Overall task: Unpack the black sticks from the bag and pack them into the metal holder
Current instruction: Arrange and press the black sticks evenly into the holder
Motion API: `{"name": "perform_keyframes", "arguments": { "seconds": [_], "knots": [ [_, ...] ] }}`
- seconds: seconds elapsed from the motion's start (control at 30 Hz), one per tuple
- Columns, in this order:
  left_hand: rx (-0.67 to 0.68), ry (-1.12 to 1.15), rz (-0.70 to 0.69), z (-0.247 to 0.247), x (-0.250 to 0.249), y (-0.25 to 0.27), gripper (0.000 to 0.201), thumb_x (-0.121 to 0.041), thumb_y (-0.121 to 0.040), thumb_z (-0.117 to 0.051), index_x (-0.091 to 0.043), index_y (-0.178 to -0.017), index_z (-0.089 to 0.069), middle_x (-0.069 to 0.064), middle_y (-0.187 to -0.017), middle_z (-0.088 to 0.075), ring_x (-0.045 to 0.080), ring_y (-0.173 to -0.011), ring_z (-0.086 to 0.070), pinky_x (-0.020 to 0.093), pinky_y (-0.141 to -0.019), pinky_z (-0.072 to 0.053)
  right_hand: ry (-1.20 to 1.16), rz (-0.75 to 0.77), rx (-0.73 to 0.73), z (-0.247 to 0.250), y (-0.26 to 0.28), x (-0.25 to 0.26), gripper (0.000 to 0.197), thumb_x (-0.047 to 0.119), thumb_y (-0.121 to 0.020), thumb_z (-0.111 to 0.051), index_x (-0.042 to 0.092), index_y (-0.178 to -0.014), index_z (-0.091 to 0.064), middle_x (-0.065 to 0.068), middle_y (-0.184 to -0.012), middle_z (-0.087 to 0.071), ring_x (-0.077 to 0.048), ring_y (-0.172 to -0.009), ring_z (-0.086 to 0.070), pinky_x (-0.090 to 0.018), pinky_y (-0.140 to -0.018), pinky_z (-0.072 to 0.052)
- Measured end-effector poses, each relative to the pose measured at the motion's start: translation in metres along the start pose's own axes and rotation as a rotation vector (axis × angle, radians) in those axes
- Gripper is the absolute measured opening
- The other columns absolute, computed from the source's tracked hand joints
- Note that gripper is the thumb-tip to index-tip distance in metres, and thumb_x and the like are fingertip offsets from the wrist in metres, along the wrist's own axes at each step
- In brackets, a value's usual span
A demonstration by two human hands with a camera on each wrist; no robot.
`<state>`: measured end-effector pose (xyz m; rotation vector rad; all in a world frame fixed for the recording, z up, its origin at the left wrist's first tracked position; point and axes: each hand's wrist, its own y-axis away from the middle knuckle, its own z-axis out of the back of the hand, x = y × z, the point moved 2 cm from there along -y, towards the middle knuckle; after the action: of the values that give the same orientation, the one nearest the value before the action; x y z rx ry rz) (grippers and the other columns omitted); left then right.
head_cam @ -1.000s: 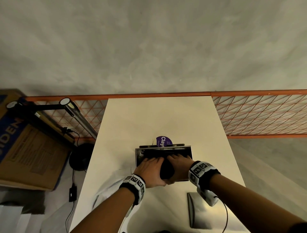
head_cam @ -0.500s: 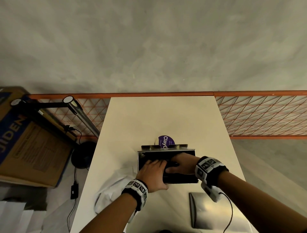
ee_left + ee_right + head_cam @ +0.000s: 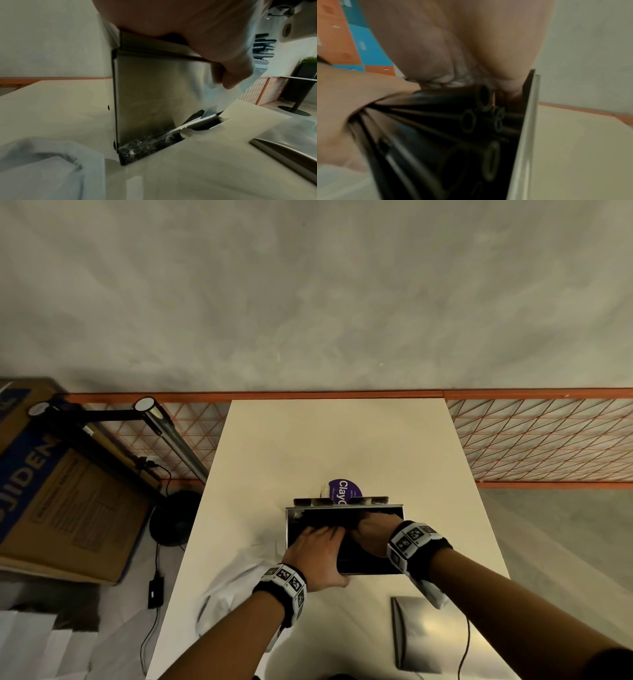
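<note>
Both hands, the left hand [image 3: 317, 556] gripping the metal holder [image 3: 291, 529] rim and the right hand [image 3: 371, 534] curling over the black sticks [image 3: 471, 121], are pressing at centre frame, risking tipping it on the bench [image 3: 335, 446].

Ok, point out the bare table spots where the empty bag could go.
Free: the far table between the orange rail and the purple lid. Crowded nearer: metal holder under both hands, white bag left, metal plate right.

Holder [image 3: 344, 537] mouth blocked by both hands (sticks [image 3: 471, 121] fill interior); table [image 3: 335, 446] beyond lies open.
</note>
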<state>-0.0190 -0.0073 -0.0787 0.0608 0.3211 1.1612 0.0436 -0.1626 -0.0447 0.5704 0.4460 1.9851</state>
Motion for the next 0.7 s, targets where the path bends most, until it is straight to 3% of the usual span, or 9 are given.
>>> {"name": "perform_keyframes", "arguments": {
  "seconds": [0.07,0.13,0.23,0.37,0.47,0.57,0.7],
  "knots": [
    [-0.006,0.004,-0.003,0.000,0.000,-0.001,0.073,-0.067,-0.064,-0.063,-0.025,-0.121,-0.045,-0.005,-0.121,-0.061,0.019,-0.114,-0.056,0.038,-0.102,-0.038,0.066,0.009,-0.070,0.001,0.004,0.002,0.041,0.036,-0.099,-0.030,0.019,-0.119,-0.061,-0.013,-0.126,-0.056,-0.036,-0.119,-0.052,-0.052,-0.097,-0.043],
    [-0.017,-0.004,-0.012,-0.001,0.001,-0.002,0.076,-0.068,-0.065,-0.061,-0.024,-0.125,-0.046,-0.005,-0.125,-0.059,0.019,-0.116,-0.054,0.038,-0.104,-0.037,0.086,-0.021,-0.094,-0.001,0.006,0.001,0.044,0.043,-0.100,-0.027,0.025,-0.128,-0.055,-0.013,-0.135,-0.050,-0.036,-0.126,-0.046,-0.054,-0.101,-0.038],
    [-0.035,-0.039,-0.021,-0.002,0.001,-0.002,0.079,-0.070,-0.066,-0.057,-0.022,-0.128,-0.047,-0.004,-0.128,-0.056,0.019,-0.119,-0.051,0.039,-0.106,-0.036,0.097,0.015,-0.105,-0.002,0.010,0.007,0.051,0.052,-0.099,-0.029,0.019,-0.128,-0.055,-0.014,-0.132,-0.050,-0.034,-0.124,-0.047,-0.051,-0.101,-0.039],
    [-0.092,-0.072,-0.017,-0.002,0.002,-0.002,0.083,-0.078,-0.070,-0.050,-0.022,-0.131,-0.047,-0.004,-0.126,-0.053,0.020,-0.118,-0.050,0.041,-0.106,-0.036,0.076,0.104,-0.061,-0.013,0.023,0.002,0.081,0.076,-0.076,-0.051,0.020,-0.135,-0.044,-0.003,-0.134,-0.051,-0.026,-0.124,-0.050,-0.045,-0.101,-0.042],
    [-0.122,-0.109,-0.016,0.001,0.002,-0.002,0.084,-0.078,-0.070,-0.048,-0.022,-0.132,-0.047,-0.002,-0.125,-0.053,0.021,-0.115,-0.050,0.041,-0.104,-0.038,0.175,0.141,-0.052,-0.026,0.024,-0.011,0.107,0.074,-0.062,-0.066,0.026,-0.147,-0.023,-0.002,-0.137,-0.048,-0.027,-0.124,-0.050,-0.046,-0.102,-0.042],
    [-0.166,-0.123,-0.019,0.004,0.003,-0.002,0.078,-0.077,-0.071,-0.051,-0.021,-0.125,-0.053,-0.001,-0.114,-0.056,0.022,-0.105,-0.054,0.040,-0.095,-0.043,0.222,0.146,-0.164,-0.027,0.020,-0.010,0.089,0.061,-0.066,-0.069,0.026,-0.138,-0.031,-0.002,-0.125,-0.055,-0.027,-0.112,-0.057,-0.043,-0.090,-0.048],
    [-0.182,-0.135,-0.006,0.009,0.006,-0.008,0.074,-0.079,-0.069,-0.053,-0.021,-0.115,-0.055,-0.003,-0.107,-0.059,0.021,-0.097,-0.057,0.038,-0.088,-0.046,0.252,0.157,-0.265,-0.022,0.017,-0.008,0.083,0.068,-0.057,-0.068,0.023,-0.123,-0.043,-0.002,-0.112,-0.058,-0.026,-0.097,-0.057,-0.042,-0.079,-0.048]
  ]
}}
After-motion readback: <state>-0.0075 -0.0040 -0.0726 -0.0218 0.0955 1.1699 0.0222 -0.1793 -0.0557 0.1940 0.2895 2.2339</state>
